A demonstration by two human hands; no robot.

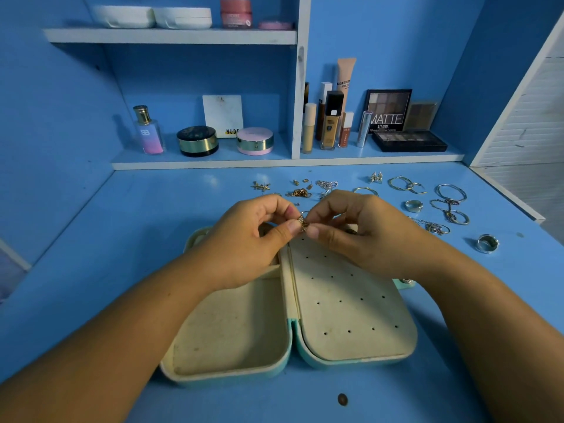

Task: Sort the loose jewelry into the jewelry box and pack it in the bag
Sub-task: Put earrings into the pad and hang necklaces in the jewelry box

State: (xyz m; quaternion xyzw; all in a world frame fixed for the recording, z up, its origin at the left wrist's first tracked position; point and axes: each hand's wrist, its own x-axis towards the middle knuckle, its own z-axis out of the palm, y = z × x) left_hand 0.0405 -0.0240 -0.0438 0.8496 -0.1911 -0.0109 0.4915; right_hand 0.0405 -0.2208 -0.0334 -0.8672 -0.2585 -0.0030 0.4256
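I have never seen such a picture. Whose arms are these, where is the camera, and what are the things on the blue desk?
No machine here: a person wears one camera on the head, looking down, so the arms are that person's own. The left hand and right hand together pinch a small gold piece, perhaps an earring, above an open jewelry box lying on the desk. The box's right half is a pad with small holes. Behind it lie loose rings, hoops and bracelets. The shelves hold makeup.
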